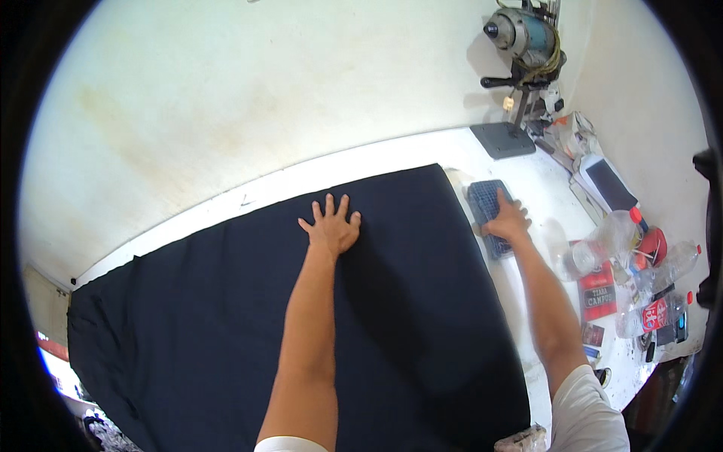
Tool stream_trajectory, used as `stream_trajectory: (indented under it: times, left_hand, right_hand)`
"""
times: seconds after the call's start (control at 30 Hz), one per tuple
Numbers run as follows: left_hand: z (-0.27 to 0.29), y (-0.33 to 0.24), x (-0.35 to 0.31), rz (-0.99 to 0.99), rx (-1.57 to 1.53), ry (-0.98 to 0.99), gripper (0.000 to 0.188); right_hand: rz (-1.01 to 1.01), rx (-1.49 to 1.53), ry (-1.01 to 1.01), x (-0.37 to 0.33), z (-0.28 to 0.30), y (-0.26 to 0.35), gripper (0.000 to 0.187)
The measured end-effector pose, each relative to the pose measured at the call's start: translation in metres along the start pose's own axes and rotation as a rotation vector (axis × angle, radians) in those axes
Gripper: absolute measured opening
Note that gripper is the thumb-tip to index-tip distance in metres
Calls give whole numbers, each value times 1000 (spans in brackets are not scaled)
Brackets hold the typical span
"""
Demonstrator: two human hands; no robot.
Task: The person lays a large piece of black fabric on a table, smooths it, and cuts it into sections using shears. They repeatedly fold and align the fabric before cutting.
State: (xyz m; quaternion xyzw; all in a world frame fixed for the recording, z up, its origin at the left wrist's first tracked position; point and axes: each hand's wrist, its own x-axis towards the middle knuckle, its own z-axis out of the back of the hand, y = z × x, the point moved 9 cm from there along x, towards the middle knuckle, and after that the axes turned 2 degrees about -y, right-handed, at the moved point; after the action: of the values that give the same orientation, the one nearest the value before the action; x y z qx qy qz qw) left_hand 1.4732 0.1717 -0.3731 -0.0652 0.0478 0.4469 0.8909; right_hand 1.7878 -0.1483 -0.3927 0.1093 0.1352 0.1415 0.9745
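A large black cloth (226,316) lies spread over the white table, with creases along its left end. My left hand (331,230) rests flat on it near the far edge, fingers spread and nothing held. Beyond the cloth's right edge, my right hand (508,220) is on a dark blue, grid-patterned oblong block (486,194). The thumb lies toward the block's left side and the other fingers reach across to its right. My palm hides part of the block.
A cloth-cutting machine (531,38) stands on its base plate at the back right. Along the right side lie papers (595,173), several clear plastic bottles (606,241) and a red packet (597,290). A wrapped block (521,440) sits at the near edge. A white wall (226,90) rises behind.
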Motion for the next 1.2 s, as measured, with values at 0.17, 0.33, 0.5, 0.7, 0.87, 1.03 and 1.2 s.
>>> stream_trajectory:
  times: [0.17, 0.33, 0.5, 0.7, 0.87, 1.03, 1.2]
  left_hand:
    - [1, -5, 5, 5, -29, 17, 71]
    - [19, -8, -33, -89, -195, -240, 61]
    - [2, 44, -236, -237, -227, -331, 53]
    - [-25, 275, -575, 450, -243, -341, 63]
    - [-82, 345, -764, 639, -269, -306, 72]
    - [-107, 346, -784, 577, -237, -403, 76]
    - [-101, 351, -822, -114, -523, -230, 67]
  right_hand:
    - [115, 477, 12, -23, 39, 57, 103]
    - [292, 108, -167, -71, 42, 158, 92]
    - [357, 30, -189, -82, 10, 187, 90]
    - [721, -137, -285, -268, -20, 67, 59]
    - [448, -312, -52, -310, -37, 4, 69]
    - [554, -396, -285, -455, -54, 128, 62]
    - [1487, 202, 21, -885, -151, 278, 33]
